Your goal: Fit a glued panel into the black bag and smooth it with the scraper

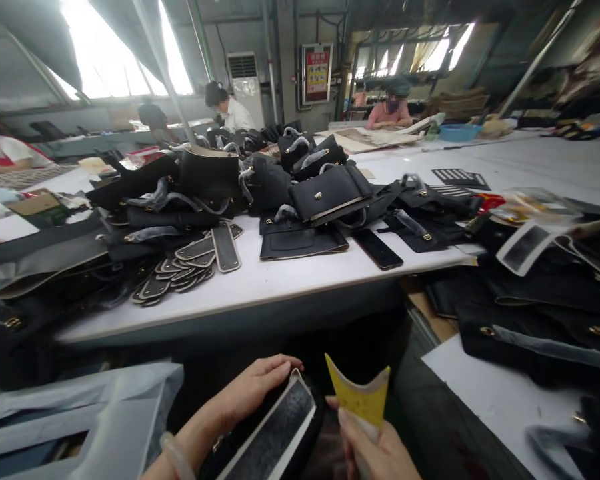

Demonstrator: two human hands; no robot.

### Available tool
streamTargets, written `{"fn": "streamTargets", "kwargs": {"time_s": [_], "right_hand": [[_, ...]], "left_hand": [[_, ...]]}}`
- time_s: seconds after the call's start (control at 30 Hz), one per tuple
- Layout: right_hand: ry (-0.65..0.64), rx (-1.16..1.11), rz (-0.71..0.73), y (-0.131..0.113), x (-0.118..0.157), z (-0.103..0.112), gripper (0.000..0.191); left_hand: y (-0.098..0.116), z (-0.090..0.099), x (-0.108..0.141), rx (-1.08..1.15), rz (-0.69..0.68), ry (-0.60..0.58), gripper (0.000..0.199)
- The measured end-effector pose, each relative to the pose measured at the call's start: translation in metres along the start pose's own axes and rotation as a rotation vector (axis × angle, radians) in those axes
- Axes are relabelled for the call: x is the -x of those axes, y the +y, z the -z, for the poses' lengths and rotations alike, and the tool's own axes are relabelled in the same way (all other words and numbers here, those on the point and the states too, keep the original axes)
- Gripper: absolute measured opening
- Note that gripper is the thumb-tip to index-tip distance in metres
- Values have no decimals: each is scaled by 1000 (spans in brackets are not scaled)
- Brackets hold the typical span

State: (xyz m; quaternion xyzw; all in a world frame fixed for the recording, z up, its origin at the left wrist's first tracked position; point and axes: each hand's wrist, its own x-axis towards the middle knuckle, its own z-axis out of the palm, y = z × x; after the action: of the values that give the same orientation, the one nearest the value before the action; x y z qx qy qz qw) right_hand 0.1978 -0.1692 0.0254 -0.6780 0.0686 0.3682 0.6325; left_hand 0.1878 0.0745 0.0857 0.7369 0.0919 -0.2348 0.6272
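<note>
My left hand (260, 387) is closed on the upper edge of a black bag (307, 437), low in the middle of the view. A dark, pale-edged strip (275, 430) lies along the bag's near side, slanting down to the left. My right hand (373, 447) grips the handle of a yellow scraper-like tool (357, 397) with a curved, notched top edge. The tool stands upright just right of the bag, apart from it.
A white table (253, 273) ahead bears many black bags (330, 190), a pile of dark tabs (180, 267) and a phone (377, 249). More bags (535, 340) lie at right; a pale plastic-covered frame (120, 420) stands at lower left. Several people work behind.
</note>
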Motion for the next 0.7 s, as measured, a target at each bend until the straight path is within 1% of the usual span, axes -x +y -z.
{"fn": "streamTargets", "kwargs": {"time_s": [0.03, 0.1, 0.17, 0.23, 0.27, 0.33, 0.4, 0.43, 0.47, 0.5, 0.57, 0.63, 0.7], "right_hand": [[6, -13, 10, -7, -7, -5, 82], [-22, -3, 64, -16, -22, -16, 87], [-64, 26, 141, -14, -34, -25, 85], [-85, 49, 178, -5, -40, -31, 81], [-78, 68, 180, 0, -40, -33, 78], [-25, 107, 226, 10, -39, -34, 72], [42, 129, 274, 13, -37, -34, 66], [58, 140, 276, 11, -37, -33, 64], [51, 154, 258, 8, -39, -32, 63], [13, 168, 220, 4, -42, -31, 64], [-123, 159, 108, -6, -54, -30, 70], [-277, 124, -15, -15, -71, -32, 80], [-379, 118, -140, -19, -91, -37, 83]], "left_hand": [[-3, 0, 4, 56, 8, -15, 53], [-7, -1, 8, 153, 2, -47, 55], [-8, -2, 10, 168, -31, -67, 53], [-8, -3, 9, 121, -57, -78, 51], [-8, -2, 9, 100, -61, -85, 50], [-7, -1, 7, 70, -62, -87, 51], [-7, 0, 7, 33, -55, -73, 51], [-6, 0, 7, 16, -56, -72, 51], [-6, 1, 7, 5, -56, -75, 51], [-4, 1, 7, -5, -52, -80, 51], [-2, 0, 8, -23, -48, -85, 50], [-1, 0, 9, -38, -61, -75, 49], [-2, -1, 8, -60, -60, -64, 51]]}}
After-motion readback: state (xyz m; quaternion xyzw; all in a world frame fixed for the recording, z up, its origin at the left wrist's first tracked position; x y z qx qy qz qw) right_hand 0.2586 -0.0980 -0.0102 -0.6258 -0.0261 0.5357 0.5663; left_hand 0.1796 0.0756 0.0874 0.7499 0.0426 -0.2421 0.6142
